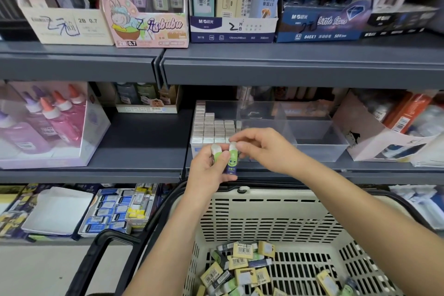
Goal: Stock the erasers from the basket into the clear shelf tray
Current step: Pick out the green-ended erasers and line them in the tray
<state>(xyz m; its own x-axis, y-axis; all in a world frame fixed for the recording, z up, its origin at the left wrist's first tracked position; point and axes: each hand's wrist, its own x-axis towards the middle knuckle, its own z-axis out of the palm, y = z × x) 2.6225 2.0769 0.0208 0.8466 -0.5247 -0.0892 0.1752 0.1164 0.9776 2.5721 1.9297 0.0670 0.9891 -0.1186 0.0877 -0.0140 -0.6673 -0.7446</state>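
Green sleeves: held erasers (231,163) in front of clear tray (319,151)

Left hand (209,166) grips the held erasers, fingers curled round them, hiding how many. Right hand (262,149) pinches one white top between thumb and forefinger. Tray front is partly hidden behind both hands; stocked erasers (211,127) fill its left side. Basket (264,211) cut off below, loose erasers (242,264) inside, labels blurred. Grey shelf (144,137), shop aisle.
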